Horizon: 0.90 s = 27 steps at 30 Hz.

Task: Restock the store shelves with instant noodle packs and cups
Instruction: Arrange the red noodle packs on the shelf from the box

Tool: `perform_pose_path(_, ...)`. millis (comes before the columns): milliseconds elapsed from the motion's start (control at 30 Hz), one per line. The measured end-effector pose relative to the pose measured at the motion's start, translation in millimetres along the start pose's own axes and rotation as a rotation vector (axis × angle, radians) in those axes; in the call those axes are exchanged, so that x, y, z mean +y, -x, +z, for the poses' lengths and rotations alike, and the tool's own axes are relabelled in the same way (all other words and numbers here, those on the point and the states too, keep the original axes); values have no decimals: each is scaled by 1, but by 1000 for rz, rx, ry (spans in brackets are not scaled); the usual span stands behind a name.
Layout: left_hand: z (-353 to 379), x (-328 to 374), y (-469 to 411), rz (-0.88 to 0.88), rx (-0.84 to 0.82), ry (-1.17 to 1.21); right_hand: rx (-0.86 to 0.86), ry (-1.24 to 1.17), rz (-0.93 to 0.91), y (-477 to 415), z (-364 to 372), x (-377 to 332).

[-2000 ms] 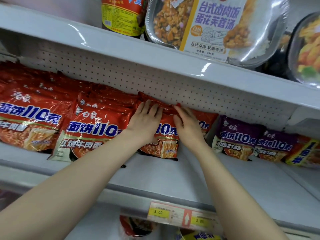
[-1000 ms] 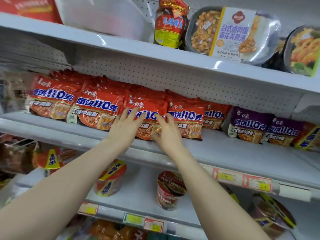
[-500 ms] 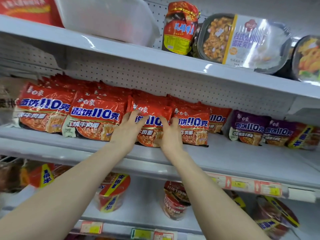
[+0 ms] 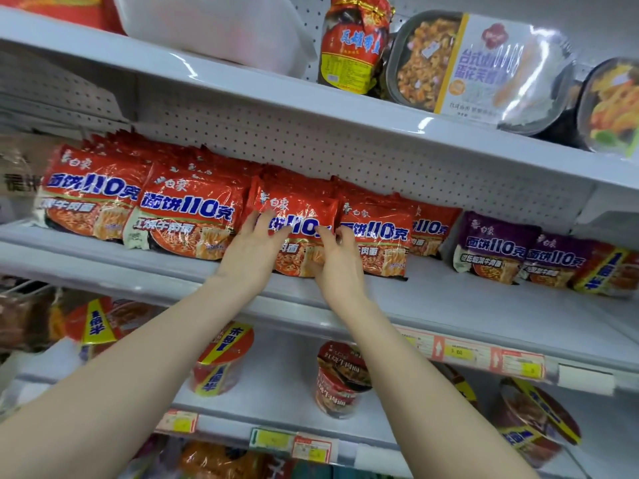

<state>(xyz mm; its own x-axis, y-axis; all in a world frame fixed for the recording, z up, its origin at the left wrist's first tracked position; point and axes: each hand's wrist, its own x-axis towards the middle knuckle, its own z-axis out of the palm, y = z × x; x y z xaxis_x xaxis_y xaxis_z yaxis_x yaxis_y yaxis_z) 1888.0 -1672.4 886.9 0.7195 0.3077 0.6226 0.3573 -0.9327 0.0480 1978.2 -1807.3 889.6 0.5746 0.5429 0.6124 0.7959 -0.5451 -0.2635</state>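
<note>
**Straightening a row of noodle packs on the middle shelf (image 4: 449,299).** We see the left hand (image 4: 254,252) laid on the left half of a red noodle pack (image 4: 299,216), its fingers nearly straight and spread. The right hand (image 4: 337,267) bends its fingers over the pack's right edge, and with the thumb apparently lower down it pinches the wrapper.

The pack leans back at the head of the third red stack from the shelf's left end. It is set back from the front edge and touches the neighbouring red packs (image 4: 188,209) on both sides. We judge that the two-handed hold serves alignment: one hand steadies the face while the other brings the pack level with its neighbours, so that the labels face the aisle.

The purple packs (image 4: 494,250) sit toward the right end, with bare shelf in front of them. Noodle cups (image 4: 340,378) stand on the lower shelf (image 4: 283,375), partly hidden by the forearms.

We cannot tell how many packs lie behind each front one, since the back rows show only their crimped tops. The tray meals (image 4: 480,70) on the upper shelf (image 4: 242,88) are cut off at the right border. The price labels (image 4: 460,352) are too blurred to read.
</note>
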Motion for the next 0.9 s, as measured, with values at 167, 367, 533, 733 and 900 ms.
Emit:
perform_pose_path(167, -13, 33, 18, -59, 45, 37, 92, -83, -102, 23, -12, 17)
perform_pose_path(367, -21, 88, 53, -84, 137, 78, 52, -169, -206, 61, -39, 49)
perform_pose_path(533, -24, 141, 90, -105, 173, 119, 34, -254, -291, 110, -66, 82)
perform_pose_path(733, -12, 198, 150, -168, 147, 132, -109, -278, -313, 181, -71, 124)
perform_pose_path(900, 13, 234, 201, -263, 95, 149, -248, -337, -261, 250, -57, 158)
